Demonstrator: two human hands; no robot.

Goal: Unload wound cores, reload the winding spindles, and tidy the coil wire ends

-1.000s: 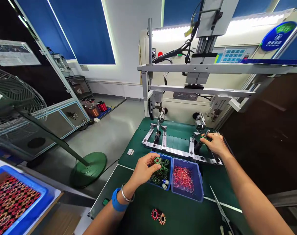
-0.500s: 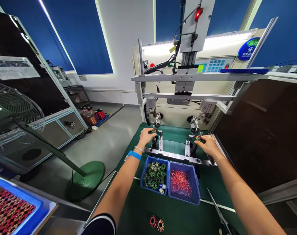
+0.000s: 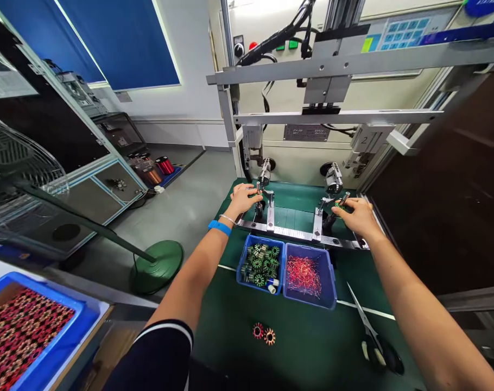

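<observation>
My left hand (image 3: 244, 200) is closed at the left spindle (image 3: 259, 208) of a winding machine, its fingertips pinching a small green stator core. That core is mostly hidden behind the fingers. On the other side, my right hand (image 3: 359, 216) grips a second green stator core (image 3: 339, 205) at the tilted right spindle (image 3: 329, 221), thumb and fingers around it. Behind the spindles are two metal winding heads (image 3: 265, 172). A blue bin (image 3: 239, 271) of green stator cores stands in front of the machine. Beside it is a bin (image 3: 331, 293) of red wire scraps.
Two wound stators (image 3: 269, 336) lie on the green bench. Scissors (image 3: 371, 328) rest at the right, near my forearm. A metal crossbar (image 3: 296, 231) runs in front of the spindles. At the far left is a blue tray (image 3: 78, 320) of wound stators, with a fan stand (image 3: 159, 266) behind it.
The camera view has tilted down and come closer to the bench. Both hands stay at their spindles, holding the green stator cores, with only slight finger movement.
</observation>
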